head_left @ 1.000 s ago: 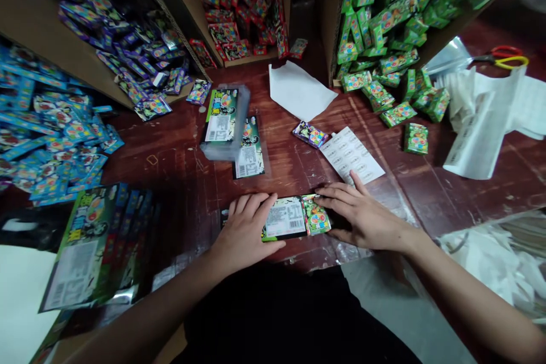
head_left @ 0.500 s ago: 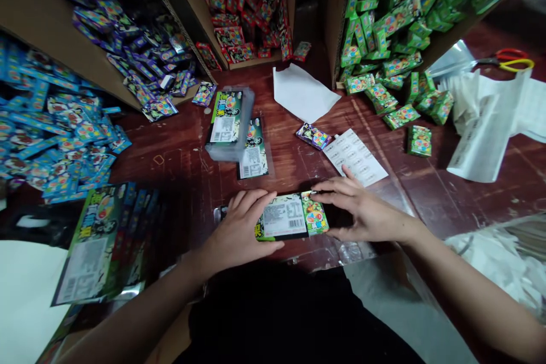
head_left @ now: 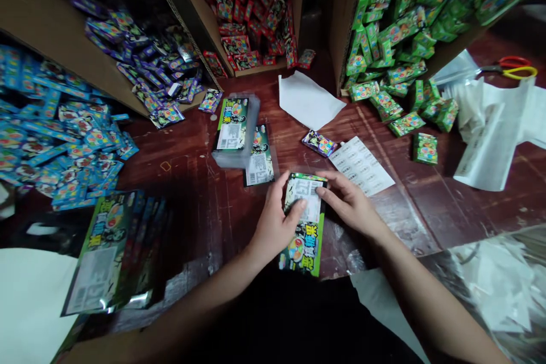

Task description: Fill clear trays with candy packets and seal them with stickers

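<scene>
A long, flat printed packet (head_left: 313,233) is lying between the two hands, in front of the person's body, with its long axis running away from the body and its far end leaning slightly to the right. The left hand (head_left: 273,224) is grasping the packet's left edge, its thumb pressing across the white label. The right hand (head_left: 352,207) is gripping the far right corner, its thumb resting on the front and its other fingers curling around the far end. Both hands are touching the packet, so neither is standing nearer; the lower half is sticking out toward the body, free of the fingers. Whether it is resting fully on the desk (head_left: 187,148), I cannot tell.

Just beyond the right hand, a sticker sheet (head_left: 362,165) is lying at a slant, with a purple box (head_left: 318,143) touching its far corner. Beyond the left hand, a loose card (head_left: 259,162) is sitting near the fingertips, partly under a stack of cards (head_left: 234,128). These are crowding the far side most closely. A white paper (head_left: 311,101) is lying farther off, while a row of filled packets (head_left: 98,256) is leaning well apart on the left.
</scene>
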Available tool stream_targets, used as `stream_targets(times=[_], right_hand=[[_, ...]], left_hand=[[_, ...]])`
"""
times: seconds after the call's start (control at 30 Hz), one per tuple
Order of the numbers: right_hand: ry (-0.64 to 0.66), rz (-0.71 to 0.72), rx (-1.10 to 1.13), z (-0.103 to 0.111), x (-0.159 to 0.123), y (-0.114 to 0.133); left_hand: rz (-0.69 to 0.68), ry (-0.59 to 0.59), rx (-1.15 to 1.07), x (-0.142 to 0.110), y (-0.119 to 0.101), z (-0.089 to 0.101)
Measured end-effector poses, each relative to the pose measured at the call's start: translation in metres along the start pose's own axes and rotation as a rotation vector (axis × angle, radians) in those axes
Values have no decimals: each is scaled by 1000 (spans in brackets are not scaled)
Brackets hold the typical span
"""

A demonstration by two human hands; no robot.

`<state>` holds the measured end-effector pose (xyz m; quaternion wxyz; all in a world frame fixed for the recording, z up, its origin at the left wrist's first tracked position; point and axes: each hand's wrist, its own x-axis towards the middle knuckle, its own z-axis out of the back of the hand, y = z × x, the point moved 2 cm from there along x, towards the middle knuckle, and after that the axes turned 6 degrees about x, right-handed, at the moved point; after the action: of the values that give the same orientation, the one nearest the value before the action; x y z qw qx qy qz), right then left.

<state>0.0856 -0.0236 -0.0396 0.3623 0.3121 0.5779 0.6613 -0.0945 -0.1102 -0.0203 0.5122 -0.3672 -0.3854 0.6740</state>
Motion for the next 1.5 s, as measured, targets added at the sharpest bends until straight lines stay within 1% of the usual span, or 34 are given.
stream_targets(times=[0.1, 0.17, 0.23, 0.3, 0.37, 0.4, 0.47, 0.53, 0.57, 0.6, 0.7, 0.77, 0.87, 0.97, 1.03, 1.1, 1.17, 1.27, 1.33, 1.4, 1.47, 1.5], right_hand=[[70, -41, -4, -2, 4, -4], [64, -59, 25, -5, -1, -4], [-34, -68, 106, -11, -9, -4], [-168, -85, 209, -18, -17, -4], [-261, -112, 256, -25, -22, -4], [-279, -125, 247, -28, -23, -3], [-268, -152, 213, -30, -21, -2], [-236, -168, 201, -30, -16, 0], [-242, -167, 215, -30, -14, 1], [-275, -156, 239, -29, -12, 2], [-444, -138, 294, -28, -11, 2], [-491, -160, 282, -30, -13, 0], [-447, -171, 256, -31, -16, 0], [-392, -183, 226, -27, -17, 5], [-322, -211, 217, -22, -16, 9], [-224, -209, 203, -18, -13, 14], [-157, -145, 157, -15, -10, 17], [-169, -30, 90, -14, -8, 18], [-181, -14, 63, -13, -8, 18], [-152, -19, 33, -11, -8, 20], [-121, -49, 23, -9, -6, 25], [-119, -76, 35, -8, -4, 28]], left_hand=[[35, 97, -233, 5, 11, 3], [61, 147, -291, 7, 16, 11], [77, 156, -272, 11, 19, 21], [95, 135, -211, 16, 21, 29], [99, 104, -137, 21, 21, 33], [97, 90, -109, 24, 20, 33], [95, 78, -110, 29, 17, 32], [108, 78, -178, 33, 14, 29], [123, 82, -221, 34, 12, 28], [140, 88, -262, 36, 11, 26], [204, 126, -352, 38, 12, 24], [229, 165, -389, 39, 15, 24], [210, 198, -369, 39, 16, 27], [155, 187, -285, 40, 13, 31], [142, 189, -261, 40, 9, 31], [158, 194, -294, 39, 5, 29], [182, 163, -346, 39, 3, 26], [190, 113, -394, 40, 2, 26], [170, 161, -351, 41, 1, 29], [147, 256, -273, 44, 0, 33], [127, 333, -212, 48, -3, 38], [121, 353, -193, 50, -5, 39]])
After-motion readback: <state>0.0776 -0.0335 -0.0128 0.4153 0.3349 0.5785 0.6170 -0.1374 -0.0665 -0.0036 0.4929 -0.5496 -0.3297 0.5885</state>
